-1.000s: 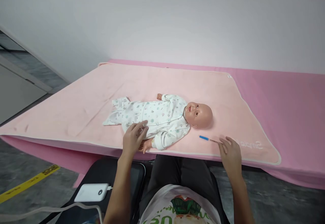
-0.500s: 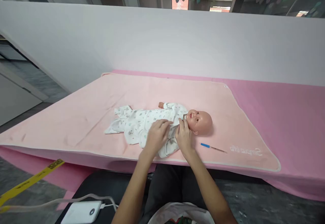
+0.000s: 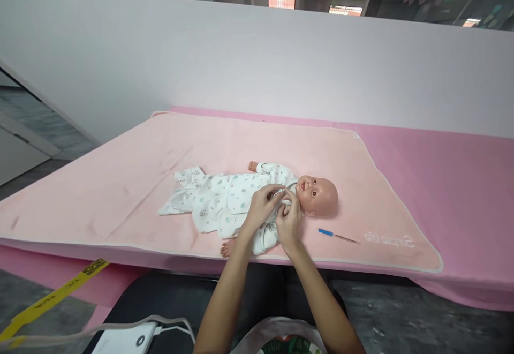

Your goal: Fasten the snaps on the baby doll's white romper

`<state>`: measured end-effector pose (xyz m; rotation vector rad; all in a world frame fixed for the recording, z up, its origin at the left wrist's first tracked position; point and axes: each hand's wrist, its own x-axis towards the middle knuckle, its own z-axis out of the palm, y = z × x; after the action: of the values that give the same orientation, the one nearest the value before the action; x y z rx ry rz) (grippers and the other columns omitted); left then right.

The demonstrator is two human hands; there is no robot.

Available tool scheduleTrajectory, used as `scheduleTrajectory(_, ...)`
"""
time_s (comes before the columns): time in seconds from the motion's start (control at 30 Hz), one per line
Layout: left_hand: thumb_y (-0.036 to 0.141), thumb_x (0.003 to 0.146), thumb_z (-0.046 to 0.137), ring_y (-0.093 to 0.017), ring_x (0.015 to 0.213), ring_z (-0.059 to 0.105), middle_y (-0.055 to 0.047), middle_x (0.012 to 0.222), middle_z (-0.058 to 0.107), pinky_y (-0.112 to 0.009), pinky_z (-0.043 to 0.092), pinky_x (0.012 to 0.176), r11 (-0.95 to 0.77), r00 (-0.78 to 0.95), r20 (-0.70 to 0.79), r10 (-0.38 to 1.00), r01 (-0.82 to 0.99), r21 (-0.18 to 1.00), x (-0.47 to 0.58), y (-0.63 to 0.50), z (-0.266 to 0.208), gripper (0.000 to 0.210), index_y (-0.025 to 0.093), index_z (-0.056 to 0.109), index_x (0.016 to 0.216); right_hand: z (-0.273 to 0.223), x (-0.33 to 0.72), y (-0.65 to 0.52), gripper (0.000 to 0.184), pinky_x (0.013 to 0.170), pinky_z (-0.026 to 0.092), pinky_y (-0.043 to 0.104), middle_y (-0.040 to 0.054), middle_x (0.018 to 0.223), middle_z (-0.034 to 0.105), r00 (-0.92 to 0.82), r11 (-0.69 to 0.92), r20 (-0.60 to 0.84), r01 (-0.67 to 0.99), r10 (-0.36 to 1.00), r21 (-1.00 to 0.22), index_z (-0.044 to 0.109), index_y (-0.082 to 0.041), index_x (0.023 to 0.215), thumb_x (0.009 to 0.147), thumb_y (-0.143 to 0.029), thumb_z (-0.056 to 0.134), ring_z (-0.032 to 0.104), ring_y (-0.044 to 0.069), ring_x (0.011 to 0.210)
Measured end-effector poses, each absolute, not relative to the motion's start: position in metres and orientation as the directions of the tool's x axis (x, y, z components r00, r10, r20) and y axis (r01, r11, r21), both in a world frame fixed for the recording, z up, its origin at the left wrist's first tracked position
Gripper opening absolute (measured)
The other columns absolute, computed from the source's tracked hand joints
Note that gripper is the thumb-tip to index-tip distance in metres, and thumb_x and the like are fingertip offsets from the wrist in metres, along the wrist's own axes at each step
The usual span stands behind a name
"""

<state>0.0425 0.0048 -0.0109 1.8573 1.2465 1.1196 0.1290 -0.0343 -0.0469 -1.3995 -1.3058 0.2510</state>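
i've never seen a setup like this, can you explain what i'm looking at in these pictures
There's no machine here: one person works with bare hands, and every picture comes from a camera on that person's head, looking forward and down. On the surface, a pale pink blanket lies over a darker pink cloth. A baby doll in a white patterned garment lies face up on the blanket. Nearby is a thin stick with a blue end, which neither hand holds. The left hand and right hand meet at the garment's neckline, seemingly pinching its edge, though the fingertips are too small to be sure.
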Motion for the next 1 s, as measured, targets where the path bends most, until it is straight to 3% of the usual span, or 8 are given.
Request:
scheduleTrajectory(0.17,0.026,0.081,0.052,-0.014,0.076,0.057,-0.005,0.095,0.065,-0.025,0.044,0.069,-0.357,0.116,0.340,0.933,0.403,0.843,0.046,0.005,-0.011,0.024,0.019,0.066,0.099,-0.047,0.133,-0.031,0.041,0.076,0.051,0.032,0.0166,0.113,0.059,0.337,0.236,0.446,0.512,0.829,-0.826,0.045,-0.014,0.123,0.083,-0.018,0.037,0.061,0.020,0.094)
scheduleTrajectory(0.4,0.019,0.082,0.046,-0.013,0.079,0.056,-0.004,0.092,0.061,-0.025,0.044,0.073,-0.377,0.091,0.375,0.922,0.422,0.824,0.048,0.003,-0.010,0.027,0.020,0.068,0.099,-0.049,0.130,-0.030,0.028,0.055,0.052,0.026,0.0129,0.092,0.065,0.429,0.319,0.463,0.367,0.776,-0.874,0.051,-0.014,0.107,0.086,-0.030,0.043,0.062,0.014,0.064)
scheduleTrajectory(0.73,0.018,0.083,0.045,-0.013,0.078,0.056,-0.004,0.086,0.061,-0.024,0.043,0.069,-0.381,0.022,0.410,0.912,0.420,0.824,0.051,0.001,-0.011,0.025,0.019,0.067,0.095,-0.053,0.133,-0.020,0.025,0.063,0.053,0.030,0.0105,0.085,0.067,0.352,0.368,0.619,0.565,0.702,-0.739,0.060,-0.017,0.093,0.088,-0.026,0.038,0.063,0.016,0.070)
scheduleTrajectory(0.87,0.019,0.084,0.046,-0.015,0.082,0.056,-0.004,0.089,0.063,-0.026,0.043,0.075,-0.367,-0.029,0.429,0.903,0.468,0.804,0.052,-0.001,-0.011,0.023,0.019,0.066,0.096,-0.055,0.133,-0.022,0.023,0.065,0.053,0.030,0.0104,0.086,0.067,0.356,0.418,0.664,0.562,0.657,-0.714,0.061,-0.017,0.087,0.087,-0.024,0.040,0.063,0.016,0.075)
scheduleTrajectory(1.0,0.019,0.080,0.051,-0.016,0.082,0.054,-0.002,0.085,0.066,-0.028,0.042,0.077,-0.372,0.032,0.416,0.909,0.512,0.774,0.053,-0.003,-0.011,0.019,0.020,0.066,0.092,-0.053,0.133,-0.022,0.021,0.065,0.053,0.028,0.0096,0.085,0.068,0.427,0.407,0.633,0.509,0.646,-0.759,0.063,-0.015,0.088,0.087,-0.023,0.043,0.064,0.016,0.074)
